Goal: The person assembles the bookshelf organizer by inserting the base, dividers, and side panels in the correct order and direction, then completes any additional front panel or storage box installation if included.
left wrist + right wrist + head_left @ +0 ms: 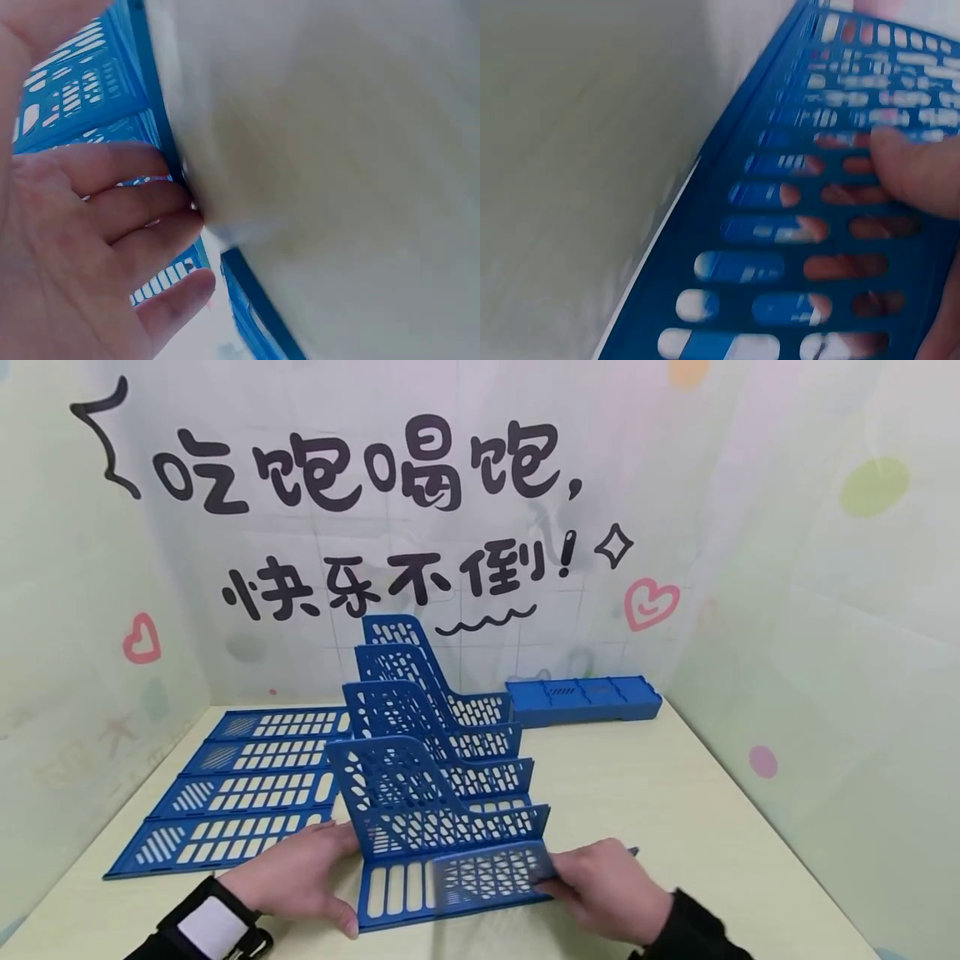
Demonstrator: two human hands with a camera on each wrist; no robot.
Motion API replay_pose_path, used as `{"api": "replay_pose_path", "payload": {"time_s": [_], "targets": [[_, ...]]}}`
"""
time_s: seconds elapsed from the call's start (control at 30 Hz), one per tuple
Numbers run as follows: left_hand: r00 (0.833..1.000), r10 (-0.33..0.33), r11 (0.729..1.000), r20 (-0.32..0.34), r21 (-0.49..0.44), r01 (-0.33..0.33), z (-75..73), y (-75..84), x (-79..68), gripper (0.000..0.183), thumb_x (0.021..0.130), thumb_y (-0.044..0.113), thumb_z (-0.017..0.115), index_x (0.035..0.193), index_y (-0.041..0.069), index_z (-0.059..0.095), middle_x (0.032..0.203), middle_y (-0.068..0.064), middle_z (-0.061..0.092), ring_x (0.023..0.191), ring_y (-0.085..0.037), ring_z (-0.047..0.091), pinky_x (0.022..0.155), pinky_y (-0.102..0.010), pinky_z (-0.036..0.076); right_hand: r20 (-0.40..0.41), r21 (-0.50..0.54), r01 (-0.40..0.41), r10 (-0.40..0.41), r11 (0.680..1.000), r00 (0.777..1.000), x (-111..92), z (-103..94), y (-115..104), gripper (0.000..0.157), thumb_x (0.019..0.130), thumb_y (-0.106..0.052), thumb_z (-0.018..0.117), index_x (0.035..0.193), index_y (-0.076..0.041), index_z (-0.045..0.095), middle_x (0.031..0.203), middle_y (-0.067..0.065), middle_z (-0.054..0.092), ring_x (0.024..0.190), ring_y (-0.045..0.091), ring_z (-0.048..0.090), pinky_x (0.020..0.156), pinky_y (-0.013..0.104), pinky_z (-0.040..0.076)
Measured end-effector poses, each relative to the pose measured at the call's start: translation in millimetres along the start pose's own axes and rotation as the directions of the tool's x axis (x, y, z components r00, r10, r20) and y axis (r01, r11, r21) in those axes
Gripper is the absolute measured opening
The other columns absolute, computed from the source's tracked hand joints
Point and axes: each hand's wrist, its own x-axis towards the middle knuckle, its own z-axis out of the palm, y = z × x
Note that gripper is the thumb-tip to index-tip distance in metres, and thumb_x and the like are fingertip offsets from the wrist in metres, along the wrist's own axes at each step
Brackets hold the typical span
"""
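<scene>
A blue file rack (390,752) with several upright perforated dividers stands on a slotted base (365,893). My left hand (300,872) rests at its left side, thumb by the front corner of the base. In the left wrist view, the left fingers (142,202) lie extended, tips against a blue edge. My right hand (611,889) grips a blue perforated panel (495,872), tilted low over the front of the base. The right wrist view shows the thumb (919,169) on the panel's near face, the other fingers showing behind it through the slots.
Several flat blue slotted panels (247,797) lie side by side on the table (637,793), left of the rack. A long blue piece with compartments (585,700) sits at the back right. A printed wall (420,527) closes off the back.
</scene>
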Motion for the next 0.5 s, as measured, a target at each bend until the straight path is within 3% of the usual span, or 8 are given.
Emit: {"api": "replay_pose_path", "payload": {"time_s": [0.17, 0.37, 0.5], "targets": [[1.000, 0.019, 0.995, 0.006, 0.098, -0.020, -0.9, 2.7, 2.3, 0.114, 0.060, 0.091, 0.080, 0.148, 0.020, 0.070, 0.153, -0.012, 0.068, 0.137, -0.038, 0.067, 0.112, -0.075, 0.048, 0.075, 0.008, -0.027, 0.026, 1.000, 0.997, 31.4, 17.3, -37.2, 0.009, 0.105, -0.025, 0.077, 0.099, -0.018, 0.080, 0.083, -0.014, 0.074, 0.061, -0.010, 0.042, 0.058, 0.005, 0.032], [0.991, 0.134, 0.957, 0.007, 0.257, -0.131, -7.1, 3.5, 4.1, 0.106, 0.067, 0.096, 0.074, 0.141, 0.020, 0.074, 0.141, -0.007, 0.076, 0.127, -0.030, 0.072, 0.107, -0.072, 0.053, 0.039, -0.070, -0.016, 0.019, 0.997, 0.999, 53.1, 29.7, -63.7, 0.013, 0.105, -0.028, 0.077, 0.095, -0.020, 0.076, 0.077, -0.015, 0.072, 0.059, -0.008, 0.040, 0.056, 0.008, 0.020], [0.993, 0.115, 0.977, -0.008, 0.180, -0.111, -7.4, 1.4, 3.5, 0.093, 0.064, 0.091, 0.081, 0.134, 0.030, 0.076, 0.124, 0.006, 0.079, 0.110, -0.015, 0.072, 0.101, -0.063, 0.057, 0.050, -0.069, -0.055, 0.059, 0.996, 0.997, 61.2, 30.5, -67.7, 0.018, 0.107, -0.028, 0.074, 0.092, -0.020, 0.071, 0.065, -0.015, 0.055, 0.055, -0.004, 0.034, 0.053, 0.013, 0.017]]}}
